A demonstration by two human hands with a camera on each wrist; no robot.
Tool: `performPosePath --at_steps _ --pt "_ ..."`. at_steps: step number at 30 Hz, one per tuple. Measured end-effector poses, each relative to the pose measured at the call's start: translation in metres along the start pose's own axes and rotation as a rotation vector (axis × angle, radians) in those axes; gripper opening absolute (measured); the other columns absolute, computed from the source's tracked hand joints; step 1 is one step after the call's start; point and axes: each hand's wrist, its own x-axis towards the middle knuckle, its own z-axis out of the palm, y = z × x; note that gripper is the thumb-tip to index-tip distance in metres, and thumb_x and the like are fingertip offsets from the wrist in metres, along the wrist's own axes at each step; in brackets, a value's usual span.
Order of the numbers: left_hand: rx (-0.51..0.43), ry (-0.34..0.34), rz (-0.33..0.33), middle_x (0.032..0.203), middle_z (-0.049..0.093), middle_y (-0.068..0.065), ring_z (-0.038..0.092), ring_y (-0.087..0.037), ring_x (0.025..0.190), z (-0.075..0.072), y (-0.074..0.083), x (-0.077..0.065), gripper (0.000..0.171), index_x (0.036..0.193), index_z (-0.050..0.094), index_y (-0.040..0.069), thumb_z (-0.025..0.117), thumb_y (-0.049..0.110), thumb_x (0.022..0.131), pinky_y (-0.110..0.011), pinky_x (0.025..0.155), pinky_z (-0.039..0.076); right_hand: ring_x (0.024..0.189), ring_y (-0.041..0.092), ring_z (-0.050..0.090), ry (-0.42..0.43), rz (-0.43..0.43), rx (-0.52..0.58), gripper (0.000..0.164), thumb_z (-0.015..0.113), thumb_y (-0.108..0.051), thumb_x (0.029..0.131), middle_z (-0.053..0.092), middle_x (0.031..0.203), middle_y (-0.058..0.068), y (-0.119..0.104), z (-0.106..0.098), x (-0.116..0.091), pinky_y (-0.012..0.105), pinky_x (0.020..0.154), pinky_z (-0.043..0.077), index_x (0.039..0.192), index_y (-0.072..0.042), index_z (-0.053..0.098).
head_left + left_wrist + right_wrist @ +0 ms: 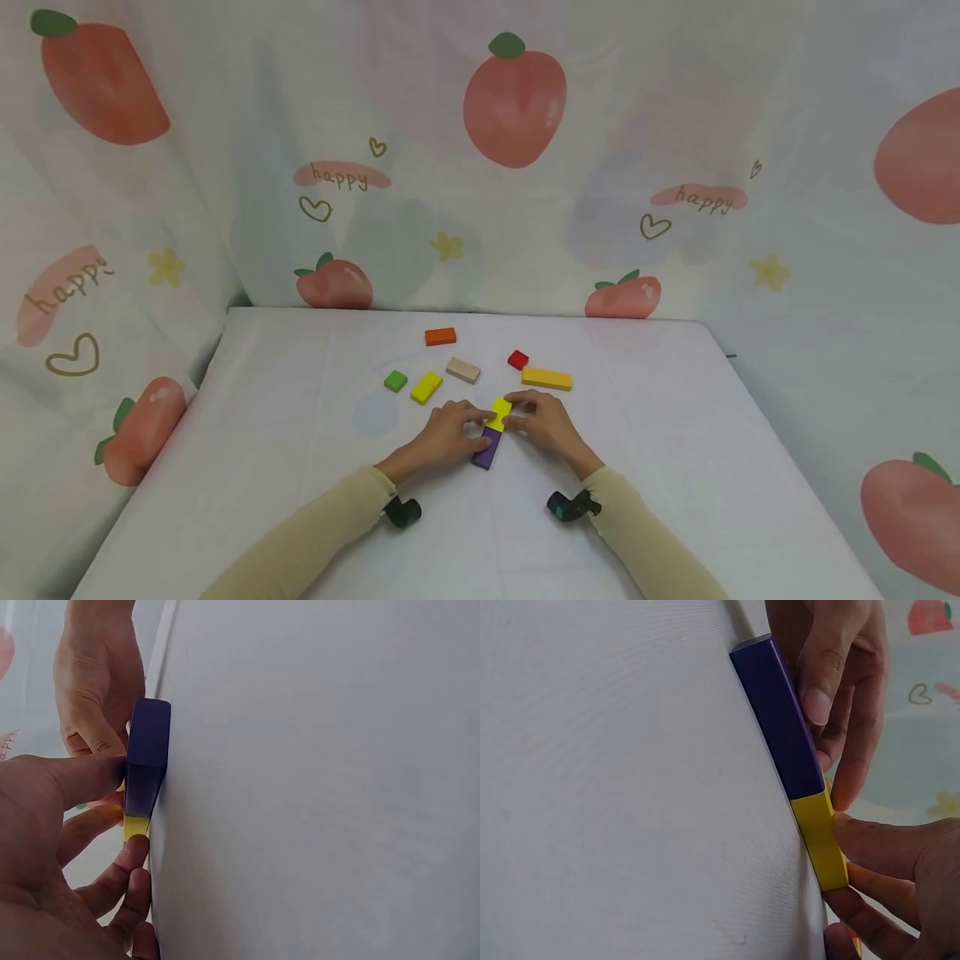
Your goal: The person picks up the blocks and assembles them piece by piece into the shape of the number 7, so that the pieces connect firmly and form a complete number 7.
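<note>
- Purple and yellow, head view: the purple block (485, 454) and the held yellow block (498, 408) lie end to end on the white tabletop (660, 417), between the two hands.
- Head view, hold: the left grip (450, 429) is bent inward, thumb on the purple block, forefinger at the held yellow block; the right grip (546, 423) pinches that yellow block, thumb and forefinger nearly closed.
- Head view, hazards: unequal pressure from the two sides would probably swivel the pair out of line. The amber bar (546, 379) and red block (517, 359) stand near the right fingers; a careless outward sweep might knock them.
- Head view, forms: the green block (395, 381), loose yellow block (426, 387) and orange block (440, 337) are straight-edged and evenly coloured; the tan block (463, 370) resembles bare wood.
- Left wrist view: the purple end face is rectangular, its corners slightly softened and its finish smooth. Should the thumb bear too hard on this block alone, the join could slip; some finger contacts are hidden.
- Right wrist view: purple, the longer piece, meets yellow with no evident gap. The right thumb sits just beside the left forefinger, so crowded fingertips could nudge the join apart. The finely ribbed cloth might also drag or ruck beneath sliding blocks.
</note>
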Motion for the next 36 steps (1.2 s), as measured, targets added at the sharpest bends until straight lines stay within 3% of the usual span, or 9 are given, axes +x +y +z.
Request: performPosePath --at_steps 13,22,30,36 --pt "-0.003 -0.001 0.003 0.115 0.064 0.001 0.051 -0.02 0.108 0.003 -0.002 0.001 0.044 0.131 0.064 0.025 0.071 0.035 0.089 -0.044 0.095 0.037 0.107 0.022 0.059 -0.015 0.006 -0.018 0.038 0.077 -0.026 0.084 0.069 0.119 0.001 -0.002 -0.005 -0.002 0.045 0.093 0.049 0.121 -0.021 0.069" --pt "0.005 0.01 0.008 0.116 0.064 0.001 0.052 -0.02 0.108 0.002 0.0 -0.001 0.043 0.131 0.064 0.025 0.071 0.034 0.089 -0.041 0.092 0.036 0.113 0.026 0.058 -0.003 -0.033 0.033 0.039 0.073 -0.027 0.088 0.067 0.123 0.002 -0.015 -0.022 -0.003 0.041 0.089 0.054 0.126 -0.019 0.066" --pt "-0.001 0.007 -0.004 0.117 0.063 0.002 0.051 -0.019 0.109 0.003 -0.001 0.001 0.044 0.131 0.064 0.027 0.071 0.036 0.089 -0.04 0.093 0.036 0.113 0.028 0.06 0.026 -0.079 0.014 0.04 0.072 -0.026 0.09 0.068 0.123 0.006 -0.021 -0.038 0.007 0.045 0.091 0.053 0.126 -0.013 0.065" --pt "-0.004 0.013 0.005 0.116 0.063 0.002 0.051 -0.019 0.107 0.003 -0.003 0.001 0.043 0.131 0.064 0.026 0.071 0.036 0.089 -0.039 0.091 0.035 0.113 0.028 0.059 0.013 -0.045 0.062 0.041 0.071 -0.028 0.091 0.067 0.123 0.009 -0.023 -0.038 0.019 0.045 0.094 0.052 0.127 -0.012 0.065"
